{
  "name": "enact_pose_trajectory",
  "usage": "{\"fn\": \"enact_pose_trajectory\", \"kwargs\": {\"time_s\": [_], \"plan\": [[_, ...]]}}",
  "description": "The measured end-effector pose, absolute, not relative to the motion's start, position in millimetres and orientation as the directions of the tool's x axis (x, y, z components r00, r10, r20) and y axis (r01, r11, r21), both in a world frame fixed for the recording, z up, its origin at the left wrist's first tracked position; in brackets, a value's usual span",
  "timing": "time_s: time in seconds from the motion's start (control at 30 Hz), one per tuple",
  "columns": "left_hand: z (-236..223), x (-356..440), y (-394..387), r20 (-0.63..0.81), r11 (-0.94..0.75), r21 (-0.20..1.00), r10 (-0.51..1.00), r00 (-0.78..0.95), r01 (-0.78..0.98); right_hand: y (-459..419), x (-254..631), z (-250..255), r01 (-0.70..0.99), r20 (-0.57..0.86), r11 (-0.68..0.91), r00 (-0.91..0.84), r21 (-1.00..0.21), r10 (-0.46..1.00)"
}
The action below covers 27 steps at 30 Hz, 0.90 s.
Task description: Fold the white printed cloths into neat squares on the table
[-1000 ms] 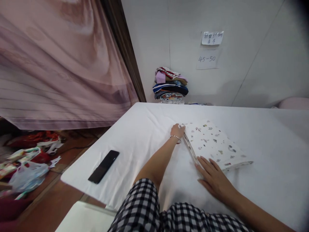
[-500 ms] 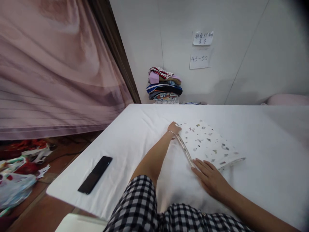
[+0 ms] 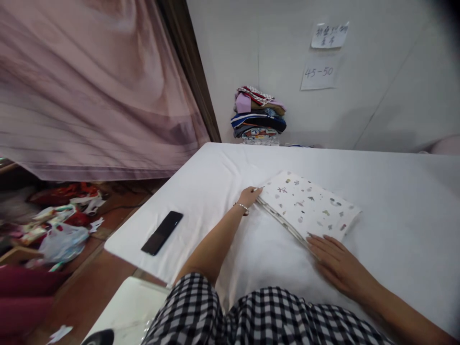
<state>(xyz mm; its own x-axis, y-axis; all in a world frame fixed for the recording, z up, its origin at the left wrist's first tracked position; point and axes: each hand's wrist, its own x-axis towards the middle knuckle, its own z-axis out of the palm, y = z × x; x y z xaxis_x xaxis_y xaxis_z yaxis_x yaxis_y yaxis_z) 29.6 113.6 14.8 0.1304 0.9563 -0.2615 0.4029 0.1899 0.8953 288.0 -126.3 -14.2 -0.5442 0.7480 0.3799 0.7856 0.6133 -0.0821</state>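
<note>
A folded white cloth with small coloured prints (image 3: pixel 309 207) lies on the white-covered table (image 3: pixel 395 201). My left hand (image 3: pixel 248 196), with a bracelet at the wrist, has its fingers closed at the cloth's far left corner. Flat on the table, my right hand (image 3: pixel 338 264) rests with fingers stretched out against the cloth's near edge. Checked black-and-white sleeves cover my upper arms at the bottom of the view.
A black phone (image 3: pixel 162 232) lies near the table's left edge. A pile of folded clothes (image 3: pixel 258 115) stands against the back wall under two paper notes (image 3: pixel 319 72). A pink curtain (image 3: pixel 93 86) hangs at left. Bags and scraps (image 3: pixel 61 230) litter the floor.
The folded cloth now lies flatter and more square between my hands. My left hand has drawn a little nearer along its edge, my right hand slid right. The camera view shifted.
</note>
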Motion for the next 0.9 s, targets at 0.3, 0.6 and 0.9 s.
{"fn": "enact_pose_trajectory", "kwargs": {"time_s": [0.3, 0.6, 0.9], "plan": [[12.1, 23.8, 109.2, -0.309, 0.274, 0.903, 0.949, 0.058, 0.33, -111.7, 279.8, 5.0, 0.869, 0.42, 0.457, -0.349, -0.19, 0.838], [6.4, 25.0, 110.7, -0.338, 0.299, 0.858, 0.941, 0.019, 0.417, -108.1, 274.1, -12.8, 0.894, 0.385, 0.439, -0.375, -0.092, 0.843], [13.6, 21.0, 104.7, -0.28, 0.237, 0.833, 0.96, 0.011, 0.5, -109.7, 271.2, -13.9, 0.894, 0.405, 0.438, -0.368, -0.093, 0.837]]}}
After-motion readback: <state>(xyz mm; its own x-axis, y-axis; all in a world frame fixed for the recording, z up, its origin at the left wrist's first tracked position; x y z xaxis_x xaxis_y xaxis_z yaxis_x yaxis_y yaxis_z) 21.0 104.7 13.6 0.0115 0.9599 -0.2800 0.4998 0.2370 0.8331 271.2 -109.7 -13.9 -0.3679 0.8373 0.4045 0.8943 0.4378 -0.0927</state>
